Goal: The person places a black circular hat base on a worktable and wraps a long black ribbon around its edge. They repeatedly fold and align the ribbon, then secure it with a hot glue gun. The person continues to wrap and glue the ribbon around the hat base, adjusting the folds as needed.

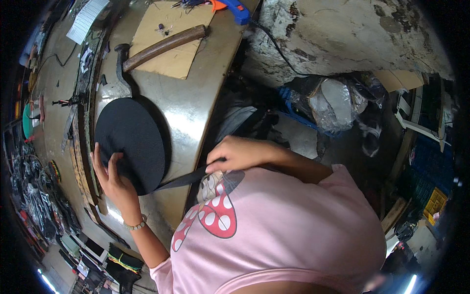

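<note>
Resting flat on a metal worktable (196,108), a large black roll of strap (129,142) feeds a loose tail of strap (183,179) toward the person. The left hand (113,179) lies open against the roll's near edge, fingers spread, while the right hand (237,154) pinches the tail closed. Steady pressure on the roll and a level pull should keep the coil from loosening; a wooden-handled hammer (161,46) lies beyond on cardboard (169,29).

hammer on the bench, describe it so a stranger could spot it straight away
Start at the metal-topped workbench and look to its far end, where a cardboard sheet lies. The hammer rests across that sheet's near edge. Its brown wooden handle and dark curved head set it apart from the big black webbing roll nearer the hands.
</note>
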Tool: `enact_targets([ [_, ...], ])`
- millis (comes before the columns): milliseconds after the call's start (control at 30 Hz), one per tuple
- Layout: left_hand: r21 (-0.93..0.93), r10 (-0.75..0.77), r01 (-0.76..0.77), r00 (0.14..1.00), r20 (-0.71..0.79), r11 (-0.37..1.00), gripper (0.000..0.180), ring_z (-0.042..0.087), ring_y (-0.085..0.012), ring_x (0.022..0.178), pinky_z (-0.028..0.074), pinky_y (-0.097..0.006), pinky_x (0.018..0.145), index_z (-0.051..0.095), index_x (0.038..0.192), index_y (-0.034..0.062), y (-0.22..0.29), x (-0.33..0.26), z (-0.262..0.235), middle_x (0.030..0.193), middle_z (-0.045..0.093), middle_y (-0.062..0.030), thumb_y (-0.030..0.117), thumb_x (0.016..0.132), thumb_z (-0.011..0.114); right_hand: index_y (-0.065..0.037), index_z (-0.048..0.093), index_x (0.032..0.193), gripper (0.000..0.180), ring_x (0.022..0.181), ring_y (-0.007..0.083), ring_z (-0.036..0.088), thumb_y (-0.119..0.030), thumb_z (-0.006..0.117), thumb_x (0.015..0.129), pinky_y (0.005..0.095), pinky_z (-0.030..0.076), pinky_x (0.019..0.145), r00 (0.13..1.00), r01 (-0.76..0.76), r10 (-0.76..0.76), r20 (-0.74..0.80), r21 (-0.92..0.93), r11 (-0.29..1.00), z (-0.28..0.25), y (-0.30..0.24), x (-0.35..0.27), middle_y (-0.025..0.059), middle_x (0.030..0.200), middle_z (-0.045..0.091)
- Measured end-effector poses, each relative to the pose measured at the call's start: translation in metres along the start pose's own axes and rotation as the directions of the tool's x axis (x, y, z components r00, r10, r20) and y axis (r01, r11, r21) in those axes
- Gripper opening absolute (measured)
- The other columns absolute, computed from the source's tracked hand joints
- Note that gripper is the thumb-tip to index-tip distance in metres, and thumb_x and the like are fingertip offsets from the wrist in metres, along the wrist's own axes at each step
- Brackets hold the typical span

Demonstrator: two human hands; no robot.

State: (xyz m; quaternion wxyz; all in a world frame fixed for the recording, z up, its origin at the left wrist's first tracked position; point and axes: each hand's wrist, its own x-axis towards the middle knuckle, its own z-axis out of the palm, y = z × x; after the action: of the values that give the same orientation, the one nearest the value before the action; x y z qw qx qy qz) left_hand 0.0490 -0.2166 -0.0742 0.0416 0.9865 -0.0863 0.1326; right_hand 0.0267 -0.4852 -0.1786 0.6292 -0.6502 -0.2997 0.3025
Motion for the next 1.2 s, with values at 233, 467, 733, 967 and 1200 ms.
enact_targets([
  [233, 0.01, -0.011, 0.011, 1.0, -0.006, 1.0, 0.038, 0.035, -0.0343, 0.126, 0.034, -0.041, 0.099, 0.059, 0.087, 0.0028, 0.0, -0.005, 0.003, 0.133, 0.041, -0.0133, -0.018, 0.063, 0.039, -0.002, 0.065, 0.087, 0.028, 0.058, 0.0128, 0.058, -0.029, 0.061, 0.083, 0.0286, 0.046, 0.055, 0.781, -0.524, 0.497, -0.379, 0.036, 0.851, -0.065, 0.067, -0.073, 0.0104, 0.066, 0.063],
  [467, -0.117, -0.048, 0.045, 0.999, -0.023, 0.992, 0.035, 0.036, -0.0331, 0.125, 0.037, -0.038, 0.096, 0.059, 0.086, 0.0027, -0.002, 0.002, 0.013, 0.134, 0.04, -0.0131, -0.017, 0.065, 0.039, -0.002, 0.05, 0.118, 0.054, 0.103, 0.0327, 0.053, -0.033, 0.065, 0.076, 0.0386, 0.045, 0.087, 0.899, -0.276, 0.029, -0.438, -0.514, 0.812, -0.053, 0.023, -0.063, 0.0181, 0.114, 0.053],
  [733, -0.047, 0.053, -0.054, 0.998, -0.028, 0.997, 0.036, 0.035, -0.0343, 0.126, 0.038, -0.036, 0.093, 0.059, 0.082, 0.0019, -0.007, 0.005, 0.007, 0.134, 0.04, -0.0136, -0.018, 0.063, 0.037, 0.001, 0.063, 0.092, 0.031, 0.071, 0.0179, 0.059, -0.029, 0.057, 0.086, 0.0306, 0.047, 0.067, 0.964, -0.028, 0.034, -0.265, 0.028, 0.999, -0.028, 0.043, -0.053, 0.0131, 0.081, 0.064],
  [967, -0.109, -0.038, 0.034, 0.999, -0.037, 0.993, 0.037, 0.033, -0.0355, 0.127, 0.041, -0.037, 0.087, 0.058, 0.078, 0.0029, -0.006, 0.008, 0.01, 0.133, 0.041, -0.0142, -0.02, 0.06, 0.036, -0.001, 0.061, 0.096, 0.025, 0.086, 0.0313, 0.062, -0.021, 0.058, 0.081, 0.0395, 0.049, 0.076, 0.418, -0.907, 0.445, -0.792, -0.334, 0.256, -0.073, 0.052, -0.092, 0.0175, 0.101, 0.061],
  [1200, 0.022, -0.026, 0.029, 0.994, -0.107, 0.999, 0.024, 0.037, -0.0362, 0.124, 0.036, -0.043, 0.096, 0.061, 0.079, 0.0079, -0.011, -0.004, 0.009, 0.13, 0.045, -0.0127, -0.009, 0.068, 0.048, 0.001, 0.063, 0.089, 0.021, 0.079, 0.0221, 0.063, -0.019, 0.059, 0.084, 0.0329, 0.048, 0.071, 0.993, 0.062, -0.058, 0.1, -0.043, 0.997, 0.001, -0.022, 0.003, 0.0145, 0.084, 0.064],
])
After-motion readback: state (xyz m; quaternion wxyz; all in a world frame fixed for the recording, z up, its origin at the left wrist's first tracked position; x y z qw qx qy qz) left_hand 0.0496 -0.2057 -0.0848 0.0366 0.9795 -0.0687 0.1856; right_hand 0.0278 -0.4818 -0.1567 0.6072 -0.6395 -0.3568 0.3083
